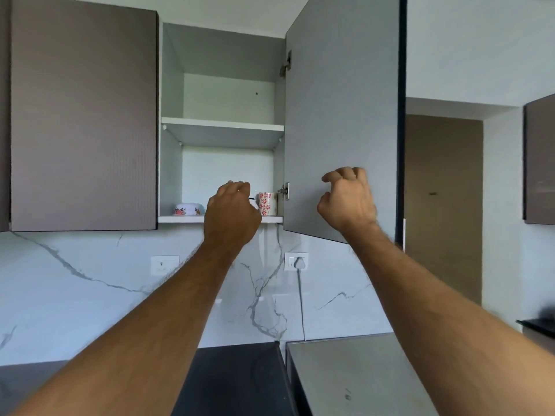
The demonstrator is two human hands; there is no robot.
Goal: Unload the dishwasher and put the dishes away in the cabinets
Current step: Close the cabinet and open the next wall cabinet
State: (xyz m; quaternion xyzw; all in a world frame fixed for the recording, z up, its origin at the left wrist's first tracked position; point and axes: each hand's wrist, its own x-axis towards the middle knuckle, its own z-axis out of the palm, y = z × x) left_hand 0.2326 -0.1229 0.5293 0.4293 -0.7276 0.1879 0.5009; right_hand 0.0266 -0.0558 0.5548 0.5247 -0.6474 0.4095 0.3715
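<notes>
An upper cabinet [222, 127] stands open, its grey door [342, 100] swung out to the right. On its lower shelf [186, 219] sit an upturned floral bowl [187, 209] at the left and a mug with red flowers [267, 203] at the right. My left hand [231, 208] reaches over the shelf edge between them, fingers curled; a small white and dark bit shows beside it, and the hand hides whatever it may hold. My right hand [347, 199] hovers in front of the door's inner face, fingers loosely bent and holding nothing.
The closed brown cabinet door [84, 115] is to the left. The upper shelf [222, 123] is bare. A marble backsplash [90, 289] carries a switch [164, 264] and a plugged socket [296, 261]. Below are a dark countertop [234, 382] and a grey appliance top [354, 376].
</notes>
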